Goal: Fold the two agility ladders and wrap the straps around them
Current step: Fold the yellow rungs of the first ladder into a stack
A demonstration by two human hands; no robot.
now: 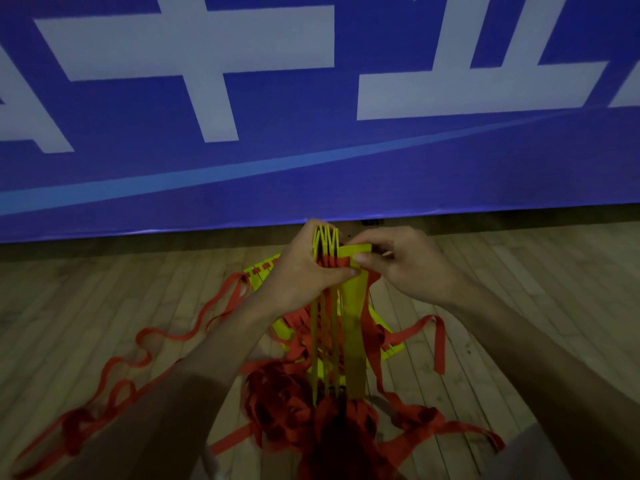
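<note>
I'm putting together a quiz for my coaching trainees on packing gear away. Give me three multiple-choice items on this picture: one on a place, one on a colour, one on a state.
1. Where do the loose red straps lie?
A) on a table
B) on the wooden floor
C) in a bag

2. What colour are the rungs being held up?
A) yellow
B) green
C) white

3. What is the left hand doing?
A) hanging idle
B) lying flat on the ground
C) gripping the bunched rungs

Answers:
1 B, the straps trail across the boards.
2 A, the flat slats between the hands are yellow.
3 C, its fingers curl round the top of the stack, while the right hand pinches one rung.
</note>
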